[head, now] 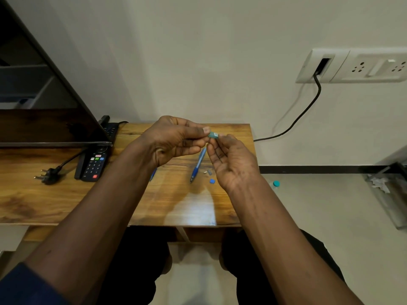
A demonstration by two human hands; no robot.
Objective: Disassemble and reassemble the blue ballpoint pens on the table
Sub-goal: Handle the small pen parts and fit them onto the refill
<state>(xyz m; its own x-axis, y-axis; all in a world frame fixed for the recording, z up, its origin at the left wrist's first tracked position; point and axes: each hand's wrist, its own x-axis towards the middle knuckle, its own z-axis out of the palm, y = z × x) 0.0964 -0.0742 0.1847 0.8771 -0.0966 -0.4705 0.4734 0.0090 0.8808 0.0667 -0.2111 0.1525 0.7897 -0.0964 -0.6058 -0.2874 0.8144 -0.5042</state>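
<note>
Above the wooden table (pixel 66 201), my left hand (pixel 174 139) and my right hand (pixel 231 161) both pinch a short blue-green pen barrel piece (pixel 213 135) with a white label, one at each end. Below them a blue ballpoint pen (pixel 198 165) lies on the table, tip toward me. Small loose pen parts lie beside it: a pale and a grey bit (pixel 207 172) and a blue cap piece (pixel 212 181). Another blue pen (pixel 153 173) shows partly under my left forearm.
A black remote control (pixel 94 166) and a loose power plug (pixel 47 172) lie at the table's left, by a dark screen (pixel 50 119). A wall socket (pixel 352 66) with a black cable is at the right. The table's right edge is near my right hand.
</note>
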